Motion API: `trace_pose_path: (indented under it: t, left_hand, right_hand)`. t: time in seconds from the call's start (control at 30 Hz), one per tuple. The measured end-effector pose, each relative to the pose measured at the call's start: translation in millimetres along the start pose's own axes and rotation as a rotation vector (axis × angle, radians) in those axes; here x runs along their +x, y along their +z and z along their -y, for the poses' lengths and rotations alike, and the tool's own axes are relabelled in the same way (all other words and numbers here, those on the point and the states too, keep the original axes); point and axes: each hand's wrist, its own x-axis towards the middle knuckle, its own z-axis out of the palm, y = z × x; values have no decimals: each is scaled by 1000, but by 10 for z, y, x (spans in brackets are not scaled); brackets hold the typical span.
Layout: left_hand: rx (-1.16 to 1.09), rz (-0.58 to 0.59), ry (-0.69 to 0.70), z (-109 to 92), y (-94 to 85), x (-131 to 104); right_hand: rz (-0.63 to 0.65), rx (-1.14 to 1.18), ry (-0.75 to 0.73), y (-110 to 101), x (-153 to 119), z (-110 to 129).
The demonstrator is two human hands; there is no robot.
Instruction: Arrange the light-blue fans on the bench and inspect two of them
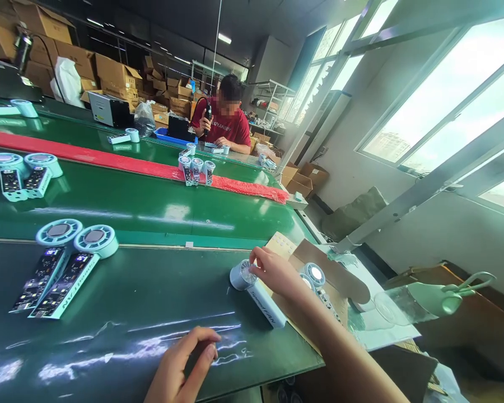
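A light-blue handheld fan (267, 307), marked "Speed FAN", lies on the dark green work table in front of me. My right hand (275, 272) reaches in from the right, its fingers bent and closed at the rim and grille of the fan's round head. The fingertips partly cover that head. Lower down, my left hand (183, 366) hovers over the table edge, thumb and forefinger curved apart with nothing between them. To the left, two fans with bare circuit boards (65, 280) lie side by side, small lit displays on their boards.
More fans lie in a cardboard box (348, 280) at right. A green conveyor belt (151, 224) with a red strip (88, 157) runs behind, carrying groups of fans (196, 170). Opposite, a person in a red shirt (231, 126) holds a dark tool. A clear bottle (415, 302) stands right.
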Motion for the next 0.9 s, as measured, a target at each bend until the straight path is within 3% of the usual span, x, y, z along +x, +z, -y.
trace_pose_path:
  t: [0.07, 0.13, 0.23, 0.3, 0.43, 0.5, 0.67, 0.77, 0.9]
  left_hand:
    - [23, -6, 6, 30, -56, -15]
    - [173, -75, 115, 58, -214, -15]
    - [629, -362, 437, 36, -646, 22]
    - [917, -599, 552, -37, -983, 57]
    - [1210, -894, 379, -193, -1466, 137]
    - [1238, -905, 259, -206, -1577, 187]
    - [1245, -808, 31, -108, -1722, 318]
    - [1252, -773, -152, -57, -1828, 372]
    - [1381, -616, -217, 17, -1955, 404]
  right_hand:
    - [-47, 38, 37, 63, -70, 3]
    - [-117, 69, 91, 167, -202, 29]
    - [-206, 84, 157, 408, -493, 72]
    - [-227, 37, 187, 592, -688, 71]
    - [-261, -28, 277, 852, -912, -5]
    - [-287, -9, 290, 899, -955, -54]
    - [-347, 43, 281, 956, -1079, -115]
    - [-391, 246, 323, 1003, -1154, -119]
    - [-419, 524, 387, 1007, -1194, -132]
